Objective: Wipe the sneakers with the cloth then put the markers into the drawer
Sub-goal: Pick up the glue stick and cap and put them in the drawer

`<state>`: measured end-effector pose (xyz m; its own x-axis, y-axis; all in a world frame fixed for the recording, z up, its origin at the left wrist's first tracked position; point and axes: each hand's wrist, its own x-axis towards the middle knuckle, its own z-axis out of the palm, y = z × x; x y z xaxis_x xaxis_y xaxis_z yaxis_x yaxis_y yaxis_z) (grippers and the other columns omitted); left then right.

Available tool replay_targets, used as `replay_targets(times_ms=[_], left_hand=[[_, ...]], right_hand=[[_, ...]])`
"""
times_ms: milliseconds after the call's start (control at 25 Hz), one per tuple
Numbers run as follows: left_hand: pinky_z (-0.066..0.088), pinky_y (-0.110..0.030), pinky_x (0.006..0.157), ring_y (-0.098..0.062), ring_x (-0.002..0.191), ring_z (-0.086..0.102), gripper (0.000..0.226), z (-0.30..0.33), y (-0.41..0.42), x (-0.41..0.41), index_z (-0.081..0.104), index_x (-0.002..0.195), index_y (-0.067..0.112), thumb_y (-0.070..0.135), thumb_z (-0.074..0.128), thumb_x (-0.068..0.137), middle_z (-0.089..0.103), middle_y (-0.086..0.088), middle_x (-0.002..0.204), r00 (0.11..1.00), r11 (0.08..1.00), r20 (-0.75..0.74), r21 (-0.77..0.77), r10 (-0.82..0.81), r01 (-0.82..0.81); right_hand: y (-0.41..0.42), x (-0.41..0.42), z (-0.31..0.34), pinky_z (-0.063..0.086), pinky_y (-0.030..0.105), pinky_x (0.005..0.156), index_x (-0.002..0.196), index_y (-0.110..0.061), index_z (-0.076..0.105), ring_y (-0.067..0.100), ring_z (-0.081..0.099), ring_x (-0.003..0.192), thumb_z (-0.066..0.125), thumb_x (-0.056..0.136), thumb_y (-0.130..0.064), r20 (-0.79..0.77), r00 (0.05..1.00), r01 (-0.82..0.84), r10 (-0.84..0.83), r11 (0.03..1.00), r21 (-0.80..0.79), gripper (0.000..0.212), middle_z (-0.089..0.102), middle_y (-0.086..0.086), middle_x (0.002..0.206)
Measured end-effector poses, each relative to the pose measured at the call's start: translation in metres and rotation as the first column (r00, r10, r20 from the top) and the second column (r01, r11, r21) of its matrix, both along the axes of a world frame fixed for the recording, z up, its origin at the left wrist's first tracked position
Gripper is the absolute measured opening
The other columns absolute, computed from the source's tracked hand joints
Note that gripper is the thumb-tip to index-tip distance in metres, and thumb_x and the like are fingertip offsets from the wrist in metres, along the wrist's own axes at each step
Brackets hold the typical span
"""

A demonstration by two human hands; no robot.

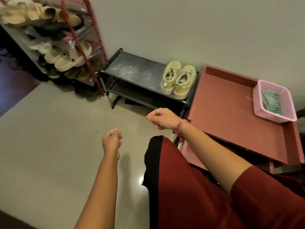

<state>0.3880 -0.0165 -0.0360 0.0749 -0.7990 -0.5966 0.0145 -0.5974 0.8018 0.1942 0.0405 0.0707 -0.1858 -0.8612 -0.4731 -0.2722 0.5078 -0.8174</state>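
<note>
While we look down over the pale tiled floor point(49, 129), a tall red-framed shoe rack point(92, 38) stands far left against the wall, crammed with beige slippers and dark shoes. Just beside it sits a low black shoe shelf point(132, 70), and the yellow sneakers point(179, 79) stand side by side at its right end, heels toward us. Our left hand point(112, 141) hangs over the floor in the middle, fingers loosely curled, holding nothing. Our right hand point(162, 119) hovers in front of the black shelf, below the sneakers and apart from them; its fingers are curled in with thumb against forefinger, and we cannot tell whether anything is pinched there. A pink band circles that wrist, and a dark red garment point(189, 187) covers our lap. To the right, touching the shelf's end, is the reddish-brown worktop point(227, 113) with a raised rim. On its far right corner rests a pink basket point(272, 115), and a green striped cloth point(271, 100) lies inside it.
</note>
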Motion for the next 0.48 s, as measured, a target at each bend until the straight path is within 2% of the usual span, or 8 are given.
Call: replay_targets(times_ms=[120, 160, 240, 320, 360, 400, 480], left_hand=[[0.041, -0.03, 0.071, -0.02, 0.081, 0.057, 0.012, -0.042, -0.016, 0.037, 0.061, 0.082, 0.014, 0.017, 0.052, 0.09, 0.06, -0.004, 0.085, 0.994, 1.0, 0.105, 0.014, -0.002, 0.0], [0.039, -0.031, 0.069, -0.023, 0.079, 0.053, 0.017, -0.054, -0.02, 0.046, 0.058, 0.073, 0.017, 0.019, 0.054, 0.089, 0.058, -0.004, 0.081, 0.988, 1.0, 0.153, 0.02, -0.019, 0.016], [0.037, -0.031, 0.071, -0.025, 0.079, 0.049, 0.021, -0.077, -0.031, 0.064, 0.054, 0.068, 0.02, 0.019, 0.055, 0.089, 0.056, -0.006, 0.081, 0.962, 0.999, 0.269, 0.027, -0.044, 0.039], [0.041, -0.031, 0.08, -0.028, 0.088, 0.053, 0.013, -0.102, -0.042, 0.079, 0.062, 0.079, 0.017, 0.01, 0.055, 0.087, 0.059, -0.012, 0.094, 0.921, 0.996, 0.38, 0.042, -0.083, 0.072], [0.043, -0.031, 0.087, -0.031, 0.099, 0.057, 0.015, -0.117, -0.046, 0.085, 0.066, 0.095, 0.01, 0.007, 0.054, 0.086, 0.061, -0.015, 0.106, 0.898, 0.994, 0.425, 0.059, -0.11, 0.093], [0.044, -0.033, 0.093, -0.032, 0.108, 0.057, 0.027, -0.132, -0.05, 0.089, 0.063, 0.111, 0.004, 0.006, 0.054, 0.085, 0.059, -0.018, 0.119, 0.878, 0.99, 0.46, 0.09, -0.135, 0.106], [0.044, -0.034, 0.097, -0.034, 0.111, 0.056, 0.041, -0.159, -0.055, 0.093, 0.054, 0.125, -0.001, 0.007, 0.055, 0.086, 0.051, -0.021, 0.128, 0.842, 0.976, 0.496, 0.149, -0.214, 0.16]], right_hand=[[-0.035, 0.034, -0.017, 0.046, 0.018, 0.056, 0.093, -0.013, 0.063, 0.008, 0.053, 0.06, 0.058, 0.091, -0.023, -0.064, 0.998, -0.029, 0.028, 0.999, -0.014, 0.011, 0.056, -0.002, 0.072], [-0.046, 0.044, -0.023, 0.047, 0.02, 0.059, 0.09, -0.014, 0.063, 0.008, 0.054, 0.061, 0.057, 0.091, -0.023, -0.092, 0.995, -0.041, 0.039, 0.999, -0.026, 0.011, 0.057, -0.003, 0.073], [-0.072, 0.064, -0.038, 0.05, 0.024, 0.065, 0.088, -0.011, 0.064, 0.009, 0.057, 0.063, 0.056, 0.091, -0.023, -0.169, 0.982, -0.089, 0.082, 0.995, -0.037, 0.015, 0.059, -0.005, 0.075], [-0.097, 0.084, -0.058, 0.052, 0.031, 0.074, 0.09, -0.004, 0.064, 0.016, 0.063, 0.072, 0.053, 0.092, -0.025, -0.308, 0.937, -0.18, 0.162, 0.983, -0.032, 0.023, 0.064, 0.001, 0.081], [-0.106, 0.091, -0.069, 0.05, 0.034, 0.076, 0.091, -0.003, 0.063, 0.021, 0.064, 0.078, 0.052, 0.092, -0.025, -0.377, 0.906, -0.217, 0.194, 0.976, -0.022, 0.025, 0.066, 0.007, 0.086], [-0.112, 0.095, -0.081, 0.048, 0.032, 0.076, 0.09, -0.004, 0.063, 0.024, 0.063, 0.082, 0.051, 0.092, -0.024, -0.422, 0.879, -0.247, 0.222, 0.969, -0.003, 0.024, 0.067, 0.01, 0.089], [-0.117, 0.097, -0.105, 0.044, 0.025, 0.067, 0.09, -0.009, 0.064, 0.019, 0.06, 0.081, 0.048, 0.093, -0.021, -0.466, 0.839, -0.292, 0.281, 0.955, 0.052, 0.02, 0.066, 0.005, 0.09]])
